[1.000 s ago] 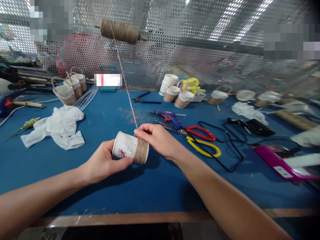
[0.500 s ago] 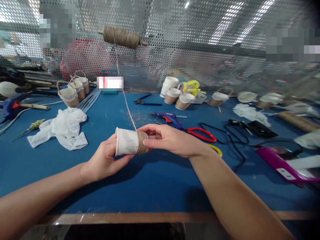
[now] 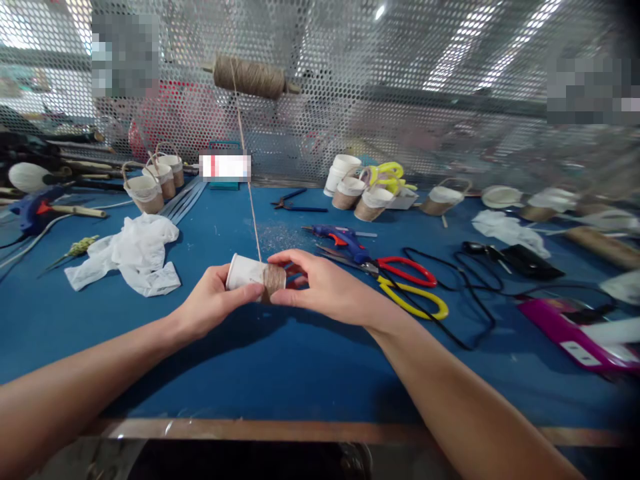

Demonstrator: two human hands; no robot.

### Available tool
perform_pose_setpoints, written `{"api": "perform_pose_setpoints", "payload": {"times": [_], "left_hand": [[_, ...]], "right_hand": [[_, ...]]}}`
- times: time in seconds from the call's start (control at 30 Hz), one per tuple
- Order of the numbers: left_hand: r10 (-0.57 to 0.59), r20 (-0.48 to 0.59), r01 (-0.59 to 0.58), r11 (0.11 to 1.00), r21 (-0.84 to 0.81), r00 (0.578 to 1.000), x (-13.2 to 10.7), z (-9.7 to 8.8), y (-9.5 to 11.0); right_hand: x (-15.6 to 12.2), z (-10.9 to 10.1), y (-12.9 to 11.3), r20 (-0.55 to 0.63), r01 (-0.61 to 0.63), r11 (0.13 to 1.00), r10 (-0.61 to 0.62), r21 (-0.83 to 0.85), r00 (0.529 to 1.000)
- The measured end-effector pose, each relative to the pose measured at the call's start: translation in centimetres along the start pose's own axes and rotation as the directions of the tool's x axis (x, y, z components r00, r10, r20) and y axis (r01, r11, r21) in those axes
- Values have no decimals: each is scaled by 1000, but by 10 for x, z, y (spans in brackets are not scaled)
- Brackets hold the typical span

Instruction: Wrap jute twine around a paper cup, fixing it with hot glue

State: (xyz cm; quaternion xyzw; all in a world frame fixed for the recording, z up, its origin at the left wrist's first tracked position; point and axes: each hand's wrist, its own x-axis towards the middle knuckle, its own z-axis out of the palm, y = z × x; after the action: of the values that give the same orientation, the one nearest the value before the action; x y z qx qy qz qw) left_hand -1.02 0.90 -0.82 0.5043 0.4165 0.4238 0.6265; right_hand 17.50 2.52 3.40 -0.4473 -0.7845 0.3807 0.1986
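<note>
The paper cup point(image 3: 243, 270) is held on its side above the near half of the surface point(image 3: 200, 373), with its mouth toward the left and its twine-wrapped end toward the right. The left hand point(image 3: 213, 299) is closed around the bare part of the cup; its thumb, seen along the lower edge half a second ago, now lies across the front and covers most of the printing. The right hand point(image 3: 325, 287) is curved narrowly about the wrapped end, thumb on the front of the twine band point(image 3: 275, 277) and forefinger at its upper edge; one second ago it pinched the twine strand point(image 3: 254, 217) at the top of the cup. The strand runs from the cup up to the twine spool point(image 3: 250, 77) in front of the mesh panel point(image 3: 360, 127); the slack curve of the previous frame is now straighter. The scissors point(image 3: 440, 303), mostly hidden by the right hand in that frame, are exposed again just beyond the right wrist, with their blades close to the glue gun point(image 3: 343, 239). A black cord point(image 3: 470, 313) passes over the yellow handle. Pliers point(image 3: 303, 209) lie behind the cup. A crumpled white cloth point(image 3: 135, 250) lies to the left, and a magenta power strip point(image 3: 555, 330) stands well apart to the right.
</note>
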Motion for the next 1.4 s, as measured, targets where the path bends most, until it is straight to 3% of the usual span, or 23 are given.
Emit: {"api": "perform_pose_setpoints", "payload": {"times": [0.23,0.43,0.57,0.73,0.97,1.13,1.3,1.4], "left_hand": [[29,60,-38,987,156,998,-5,6,1],[20,110,-43,976,215,994,-9,10,0],[-19,136,-10,978,208,991,-10,12,2],[-30,149,9,990,137,988,-9,11,3],[-59,170,46,996,77,984,-11,11,2],[-107,275,93,994,63,955,-16,13,6],[-125,378,110,992,61,917,-20,14,9],[-138,386,129,990,49,912,-20,14,7]], "right_hand": [[17,0,1,-150,27,976,6,217,989],[69,-13,-16,-158,36,943,19,332,987],[100,-26,-32,-232,109,920,-20,375,972],[93,-24,-36,-286,160,933,-66,321,956],[42,-5,-8,-140,-3,996,17,93,990],[16,-3,10,70,-96,993,101,-61,992],[6,-1,13,320,-106,991,125,-76,939],[12,0,14,289,-117,992,125,-44,949]]}}
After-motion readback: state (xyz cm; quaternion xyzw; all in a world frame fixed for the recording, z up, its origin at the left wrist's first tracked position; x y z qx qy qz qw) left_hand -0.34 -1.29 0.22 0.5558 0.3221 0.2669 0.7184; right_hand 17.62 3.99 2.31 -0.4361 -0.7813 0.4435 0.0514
